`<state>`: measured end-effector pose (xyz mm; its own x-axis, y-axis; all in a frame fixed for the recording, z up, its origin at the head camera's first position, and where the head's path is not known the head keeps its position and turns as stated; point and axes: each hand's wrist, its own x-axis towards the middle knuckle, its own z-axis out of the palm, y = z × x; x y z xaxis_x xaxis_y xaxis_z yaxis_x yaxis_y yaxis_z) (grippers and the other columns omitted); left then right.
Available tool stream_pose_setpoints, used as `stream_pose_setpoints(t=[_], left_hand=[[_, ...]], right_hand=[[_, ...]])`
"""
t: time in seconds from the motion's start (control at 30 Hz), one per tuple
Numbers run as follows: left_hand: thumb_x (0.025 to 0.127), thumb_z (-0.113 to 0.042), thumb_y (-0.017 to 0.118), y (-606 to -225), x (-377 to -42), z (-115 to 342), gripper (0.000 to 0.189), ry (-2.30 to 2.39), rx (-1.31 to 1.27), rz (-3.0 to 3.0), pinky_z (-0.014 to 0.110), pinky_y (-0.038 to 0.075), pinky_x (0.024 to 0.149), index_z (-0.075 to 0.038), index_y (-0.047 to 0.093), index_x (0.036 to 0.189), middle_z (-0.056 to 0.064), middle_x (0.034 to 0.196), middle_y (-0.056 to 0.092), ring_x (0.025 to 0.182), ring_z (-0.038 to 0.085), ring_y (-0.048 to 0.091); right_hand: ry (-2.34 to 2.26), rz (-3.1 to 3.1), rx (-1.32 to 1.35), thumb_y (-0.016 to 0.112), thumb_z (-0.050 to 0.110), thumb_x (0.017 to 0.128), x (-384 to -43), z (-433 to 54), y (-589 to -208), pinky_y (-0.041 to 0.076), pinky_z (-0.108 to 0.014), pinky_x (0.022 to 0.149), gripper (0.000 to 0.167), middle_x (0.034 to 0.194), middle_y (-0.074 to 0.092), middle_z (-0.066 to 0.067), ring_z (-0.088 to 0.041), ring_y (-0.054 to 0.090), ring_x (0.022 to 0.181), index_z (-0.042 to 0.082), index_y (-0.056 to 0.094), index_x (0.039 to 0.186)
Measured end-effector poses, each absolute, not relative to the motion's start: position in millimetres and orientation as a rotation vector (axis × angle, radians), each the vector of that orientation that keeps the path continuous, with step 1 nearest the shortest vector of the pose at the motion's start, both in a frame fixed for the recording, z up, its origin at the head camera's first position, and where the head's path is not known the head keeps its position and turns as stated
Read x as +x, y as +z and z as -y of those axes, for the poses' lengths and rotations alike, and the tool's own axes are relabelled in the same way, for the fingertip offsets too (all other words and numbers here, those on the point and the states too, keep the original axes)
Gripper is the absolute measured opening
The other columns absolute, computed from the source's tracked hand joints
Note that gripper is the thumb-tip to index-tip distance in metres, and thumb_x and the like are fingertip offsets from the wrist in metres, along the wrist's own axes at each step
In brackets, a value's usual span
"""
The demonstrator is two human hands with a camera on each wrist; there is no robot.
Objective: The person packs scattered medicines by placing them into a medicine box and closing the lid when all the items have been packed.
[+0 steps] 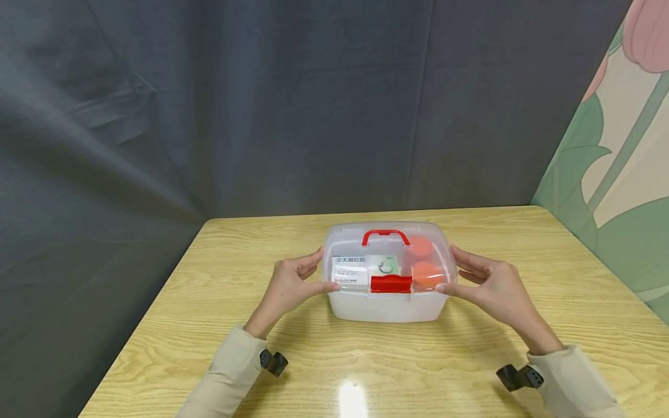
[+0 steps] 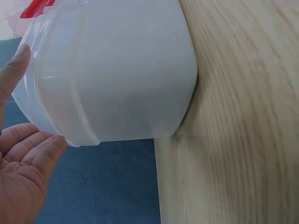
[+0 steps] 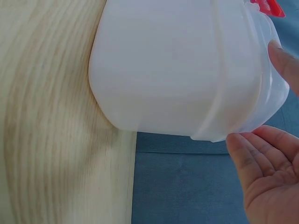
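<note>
A plastic storage box [image 1: 384, 309] with a see-through lid [image 1: 345, 239] stands upright on the table, its lid down. A red handle [image 1: 385, 232] tops the lid and a red latch [image 1: 391, 284] lies at its front. My left hand [image 1: 292, 283] holds the lid's left end, thumb at the front and fingers round the side. At the right end, my right hand [image 1: 493, 288] grips the lid the same way. Through the lid show a white printed carton [image 1: 350, 271], a green and white carton [image 1: 385, 265] and two orange round things [image 1: 425, 274].
The wood-grain table [image 1: 209, 302] ends at a dark curtain [image 1: 334, 116] behind and on the left. A wall with a painted flower pattern [image 1: 622, 168] borders it on the right. Black wrist straps [image 1: 520, 378] sit over the sleeves.
</note>
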<state>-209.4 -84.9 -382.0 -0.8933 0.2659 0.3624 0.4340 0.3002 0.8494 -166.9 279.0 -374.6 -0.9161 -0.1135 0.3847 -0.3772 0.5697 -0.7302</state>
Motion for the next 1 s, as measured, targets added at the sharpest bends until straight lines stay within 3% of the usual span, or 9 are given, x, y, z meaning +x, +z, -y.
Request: stream_pose_setpoints(t=[0.4, 0.53, 0.67, 0.7, 0.8, 0.93, 1.0], left_hand=[[0.067, -0.024, 0.09, -387, -207, 84, 0.075, -1.587, -0.669, 2.417, 0.03, 0.049, 0.09, -0.004, 0.058, 0.132, 0.009, 0.132, 0.055, 0.117, 0.02, 0.056], [0.073, -0.034, 0.086, -382, -200, 78, 0.082, -1.605, -0.588, 2.455, 0.032, 0.044, 0.097, -0.003, 0.05, 0.14, 0.01, 0.142, 0.047, 0.126, 0.02, 0.048], [0.077, -0.047, 0.08, -371, -193, 60, 0.097, -1.641, -0.426, 2.489, 0.04, 0.037, 0.105, -0.002, 0.033, 0.149, 0.013, 0.151, 0.036, 0.134, 0.026, 0.039], [0.076, -0.048, 0.08, -368, -191, 54, 0.102, -1.652, -0.392, 2.498, 0.043, 0.038, 0.104, -0.003, 0.029, 0.151, 0.014, 0.149, 0.038, 0.132, 0.029, 0.042], [0.072, -0.054, 0.08, -361, -187, 37, 0.114, -1.659, -0.308, 2.543, 0.051, 0.031, 0.108, -0.008, 0.017, 0.155, 0.012, 0.155, 0.027, 0.137, 0.032, 0.032], [0.07, -0.055, 0.081, -360, -182, 22, 0.123, -1.625, -0.235, 2.581, 0.056, 0.021, 0.111, -0.008, 0.008, 0.156, 0.01, 0.161, 0.0, 0.144, 0.034, 0.012], [0.07, -0.052, 0.083, -362, -181, 19, 0.124, -1.619, -0.224, 2.572, 0.058, 0.02, 0.111, -0.006, 0.006, 0.156, 0.01, 0.16, -0.005, 0.144, 0.035, 0.009]], right_hand=[[1.271, 2.485, 0.419, 0.084, 0.028, 0.077, -162, -277, -379, 0.05, -0.015, 0.076, 0.078, 0.134, 0.054, -0.02, -0.036, 0.06, 0.11, 0.0, 0.049, 0.14], [1.274, 2.542, 0.367, 0.077, 0.032, 0.084, -155, -269, -373, 0.049, -0.03, 0.087, 0.082, 0.144, 0.043, -0.023, -0.039, 0.051, 0.123, -0.003, 0.037, 0.147], [1.392, 2.59, 0.241, 0.066, 0.041, 0.092, -150, -250, -362, 0.035, -0.051, 0.102, 0.092, 0.157, 0.017, -0.021, -0.042, 0.028, 0.138, 0.0, 0.012, 0.154], [1.427, 2.598, 0.209, 0.064, 0.043, 0.092, -150, -245, -360, 0.032, -0.056, 0.103, 0.095, 0.158, 0.012, -0.021, -0.043, 0.024, 0.139, 0.001, 0.005, 0.154], [1.522, 2.602, 0.139, 0.063, 0.05, 0.09, -151, -231, -356, 0.029, -0.065, 0.102, 0.105, 0.159, 0.003, -0.02, -0.045, 0.017, 0.14, 0.004, -0.006, 0.154], [1.506, 2.626, 0.089, 0.068, 0.053, 0.085, -153, -220, -356, 0.027, -0.071, 0.099, 0.114, 0.159, -0.001, -0.021, -0.047, 0.013, 0.14, 0.004, -0.009, 0.153], [1.49, 2.63, 0.096, 0.07, 0.052, 0.083, -153, -219, -357, 0.027, -0.072, 0.098, 0.117, 0.159, -0.001, -0.021, -0.047, 0.013, 0.14, 0.003, -0.01, 0.153]])
